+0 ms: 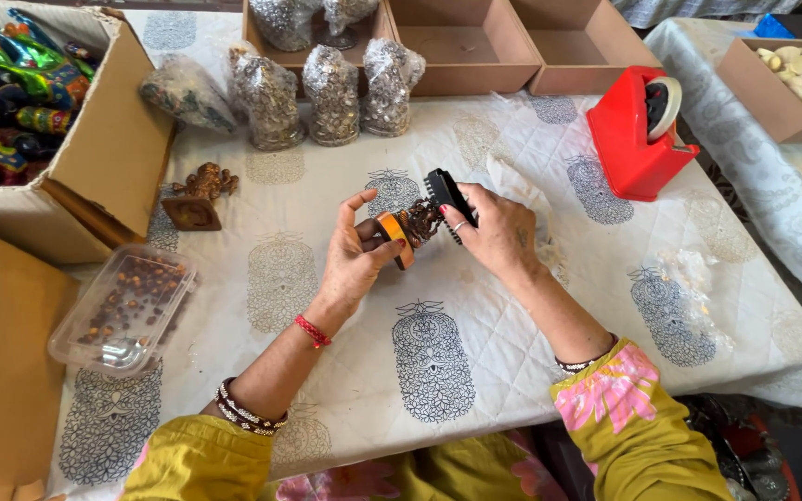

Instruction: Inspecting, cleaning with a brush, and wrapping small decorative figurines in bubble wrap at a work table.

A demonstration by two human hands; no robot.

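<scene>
Here, on the counter (512,306), I see a red tape dispenser (636,130) to the right of my hands, a clear tub of beads (122,308) to the left, and four wrapped figurines (331,93) beyond them. My left hand (355,260) grips one small brown figurine (410,227) by its orange base. My right hand (498,232) is closed on one black brush (446,197), seemingly touching the figurine.

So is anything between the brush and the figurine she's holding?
Nothing visible. The left hand holds the figurine, the right hand holds the brush with bristles right against it, both above the table.
</scene>
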